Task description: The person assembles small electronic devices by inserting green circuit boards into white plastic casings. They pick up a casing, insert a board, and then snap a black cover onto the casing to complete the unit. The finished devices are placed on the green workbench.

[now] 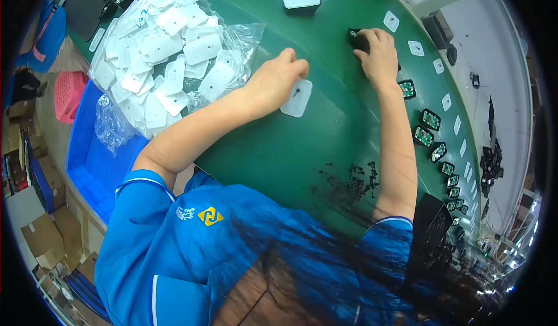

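Leaning over the green worktop [250,151] in the head view, the person had both arms stretched toward its far side. The left hand [278,77] was loosely curled, thumb and forefinger close together, just above the far end of a white plate [297,102]; whether the fingertips touched it or pinched anything small could not be told. That plate lay flat near the middle of the scene, a small dark mark on its face. Farther right, the right hand [379,52] was partly closed around a black housing [354,40], thumb on the near side and fingers over the far side, hiding much of it. The plate looked thin, light, stiff and smooth, so it would probably have slid easily and been best taken by its long edges. The housing seemed rigid and light too, best gripped by its outer walls, away from any inner parts. To the left, a heap of white plates [165,47] spilled from a clear bag [247,40]; nearer, small black pieces [357,182] lay scattered. Along the right, black casings with green boards [430,120], likely more fragile inside, stood beside a curved line of spaced plates [415,48].
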`<state>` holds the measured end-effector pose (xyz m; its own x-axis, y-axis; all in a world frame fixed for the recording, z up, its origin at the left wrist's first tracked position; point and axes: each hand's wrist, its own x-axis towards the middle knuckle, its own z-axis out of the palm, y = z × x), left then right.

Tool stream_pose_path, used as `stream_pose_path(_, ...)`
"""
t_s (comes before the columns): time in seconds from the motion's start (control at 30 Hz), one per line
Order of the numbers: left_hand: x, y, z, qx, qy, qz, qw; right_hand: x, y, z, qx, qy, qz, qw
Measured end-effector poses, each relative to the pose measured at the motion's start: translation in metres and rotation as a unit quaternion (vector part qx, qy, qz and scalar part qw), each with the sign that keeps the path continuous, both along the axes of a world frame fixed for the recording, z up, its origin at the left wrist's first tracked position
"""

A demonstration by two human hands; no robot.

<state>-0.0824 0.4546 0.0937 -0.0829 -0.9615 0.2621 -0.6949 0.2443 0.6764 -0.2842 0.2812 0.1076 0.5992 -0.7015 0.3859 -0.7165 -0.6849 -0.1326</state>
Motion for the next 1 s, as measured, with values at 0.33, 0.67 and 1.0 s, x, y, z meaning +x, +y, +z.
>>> stream_pose_path(0.33,-0.020,0.039,0.017,-0.033,-0.112,0.039,0.992,-0.011,0.086,0.035,0.228,-0.225,0.003,0.947)
stream_pose_path(0.67,-0.018,0.045,0.012,-0.065,-0.125,-0.015,0.990,-0.058,0.160,0.039,0.229,-0.100,0.013,0.968)
stream_pose_path(1.0,0.008,0.040,0.007,-0.054,0.028,-0.064,0.996,-0.033,0.177,0.047,0.190,-0.137,0.015,0.972)
